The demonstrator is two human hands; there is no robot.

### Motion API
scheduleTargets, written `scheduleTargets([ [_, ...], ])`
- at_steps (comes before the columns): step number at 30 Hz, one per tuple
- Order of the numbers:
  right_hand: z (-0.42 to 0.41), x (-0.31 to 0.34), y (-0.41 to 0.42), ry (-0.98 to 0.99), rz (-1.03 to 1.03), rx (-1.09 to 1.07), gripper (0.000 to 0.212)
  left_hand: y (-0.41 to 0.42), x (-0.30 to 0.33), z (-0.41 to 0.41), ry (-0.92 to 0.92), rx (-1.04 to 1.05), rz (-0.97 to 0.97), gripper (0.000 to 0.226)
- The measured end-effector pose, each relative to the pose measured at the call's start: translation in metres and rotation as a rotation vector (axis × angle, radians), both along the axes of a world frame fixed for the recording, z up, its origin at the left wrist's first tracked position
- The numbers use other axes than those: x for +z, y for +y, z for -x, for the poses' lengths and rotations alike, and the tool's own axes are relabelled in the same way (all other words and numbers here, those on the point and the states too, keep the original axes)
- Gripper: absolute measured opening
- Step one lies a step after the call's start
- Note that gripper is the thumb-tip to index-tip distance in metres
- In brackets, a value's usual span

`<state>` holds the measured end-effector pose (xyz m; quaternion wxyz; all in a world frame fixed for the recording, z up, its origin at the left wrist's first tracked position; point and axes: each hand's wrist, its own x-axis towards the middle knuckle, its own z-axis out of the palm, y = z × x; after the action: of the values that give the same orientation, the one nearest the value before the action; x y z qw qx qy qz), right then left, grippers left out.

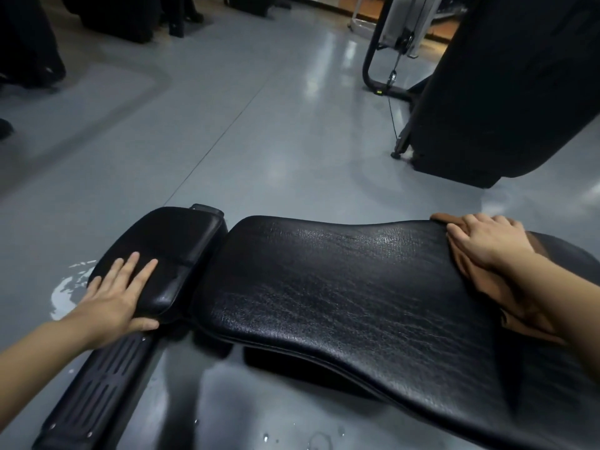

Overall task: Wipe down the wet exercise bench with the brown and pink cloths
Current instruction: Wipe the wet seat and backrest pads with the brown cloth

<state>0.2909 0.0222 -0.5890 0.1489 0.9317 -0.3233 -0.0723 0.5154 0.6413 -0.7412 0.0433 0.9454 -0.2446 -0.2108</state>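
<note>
Long black leather-look padded exercise bench [341,287] runs between the hands; its grain shines w/ wet sheen. Small black seat pad [168,251] sits at the left end, narrow gap between it & the main pad. Left hand [113,297] lies flat on that seat pad, fingers spread wide, thumb under the near edge, holding nothing. Right hand [487,241] presses flat on a brown cloth [480,274] at the bench's right end, fingers reaching the far edge; cloth trails back under the forearm. Pink cloth not seen. Grey glossy floor [259,125] beyond the hands is open; water puddle [65,290] just left of left hand, droplets on floor nearer the camera. Black gym machine [503,92] stands beyond right hand, well apart.
</note>
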Motion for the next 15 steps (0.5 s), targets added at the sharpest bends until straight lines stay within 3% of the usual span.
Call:
scheduleTargets([
  [4,-0.04,-0.008,0.032,0.015,-0.02,0.035,0.07,-0.003,0.004,0.001,0.001,-0.018,-0.064,0.13],
  [10,-0.127,-0.045,0.148,0.064,-0.16,0.349,0.065,-0.006,0.01,0.004,0.014,-0.021,-0.08,0.128],
  [15,-0.185,-0.069,0.22,0.019,-0.259,0.337,0.064,-0.007,0.011,0.006,0.013,-0.024,-0.1,0.126],
])
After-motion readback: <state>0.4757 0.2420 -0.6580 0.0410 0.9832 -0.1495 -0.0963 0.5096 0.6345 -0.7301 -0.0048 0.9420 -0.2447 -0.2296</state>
